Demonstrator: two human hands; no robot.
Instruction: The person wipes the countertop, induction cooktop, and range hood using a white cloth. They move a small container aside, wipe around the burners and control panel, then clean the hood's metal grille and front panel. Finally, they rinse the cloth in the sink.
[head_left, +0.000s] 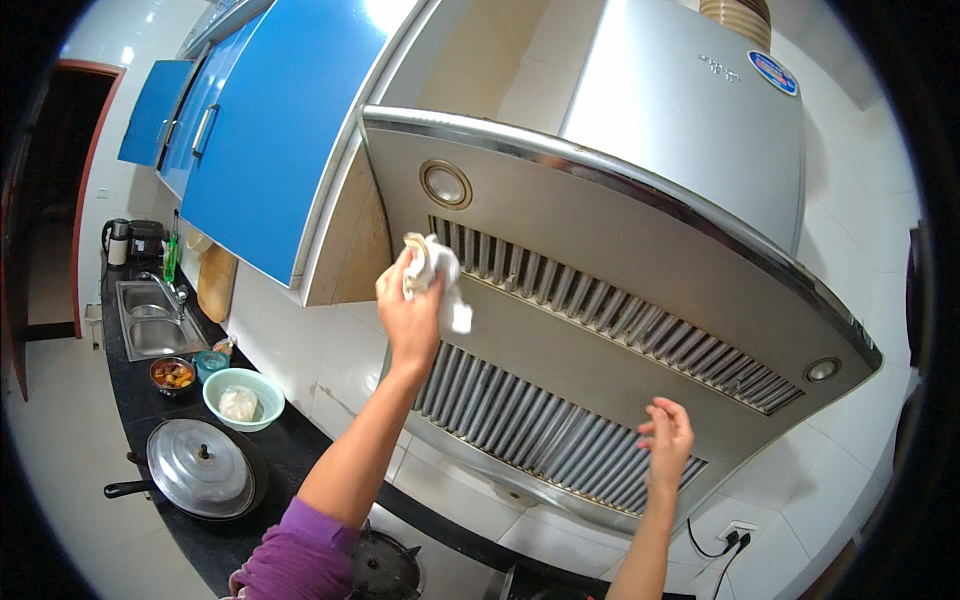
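My left hand (410, 319) grips a crumpled white cloth (435, 274), raised close to the underside of a range hood (525, 311). Beside the cloth runs the left end of the upper filter grille (562, 277), with a round lamp (446, 184) just above it. My right hand (667, 442) is lifted before the right end of the lower filter grille (540, 416). Its fingers are loosely bent and apart, and nothing shows in them. Whether either hand touches the hood is not plain.
Blue wall cabinets (262, 127) flank the hood. Below are a gas burner (382, 562), a lidded pan (201, 469) with its handle jutting past the counter edge, a pale green basin (244, 397), a bowl of food (172, 375) and a double sink (156, 322). Plugs (735, 538) sit in a wall socket.
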